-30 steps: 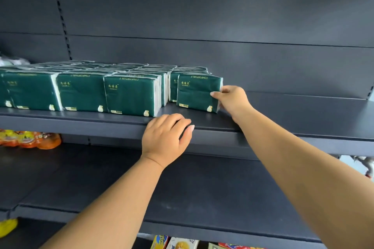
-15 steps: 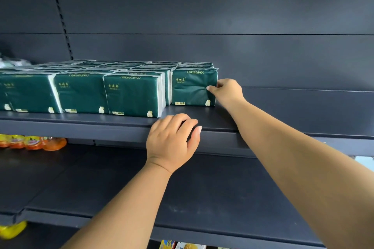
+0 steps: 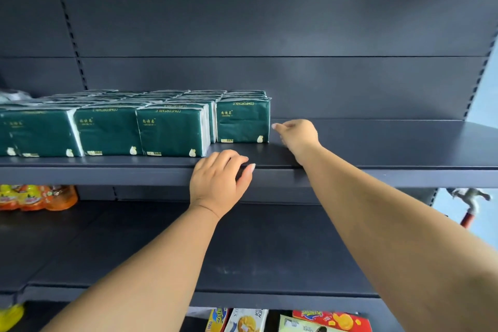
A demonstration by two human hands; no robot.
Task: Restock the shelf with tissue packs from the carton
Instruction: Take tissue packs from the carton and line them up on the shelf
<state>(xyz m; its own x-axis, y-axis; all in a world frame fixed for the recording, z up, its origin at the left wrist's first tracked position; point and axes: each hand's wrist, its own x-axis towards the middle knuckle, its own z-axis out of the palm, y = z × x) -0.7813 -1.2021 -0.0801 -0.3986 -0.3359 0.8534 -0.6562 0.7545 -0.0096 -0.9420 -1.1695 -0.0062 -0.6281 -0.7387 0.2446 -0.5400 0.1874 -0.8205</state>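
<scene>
- The rightmost tissue pack [image 3: 243,122], dark green with gold lettering, is standing upright on the upper shelf [image 3: 377,143] just left of the frame's centre, set a little further back than the front row beside it.
- More tissue packs [image 3: 107,131] are filling the shelf to its left, running in rows to the left edge of the frame and back toward the rear panel (the printed word on their top edges reads upside down from here).
- The right hand [image 3: 296,133] is hovering just beside the rightmost pack's right edge, fingers loosely curled and holding nothing, one fingertip pointing at the pack; whether it touches the wrapper cannot be told.
- The left hand [image 3: 219,183] is resting on the front lip of the upper shelf at the centre of the frame, fingers bent over the edge and thumb spread to the right.
- Both bare forearms are reaching up from the bottom of the frame.
- Orange bottles [image 3: 37,197] are sitting on the lower shelf [image 3: 269,250] at the left edge.
- Colourful snack boxes [image 3: 283,321] are showing at the bottom centre, below the lower shelf.
- A red and grey pipe fitting [image 3: 470,203] is sitting at the right edge, past the shelving's upright.
</scene>
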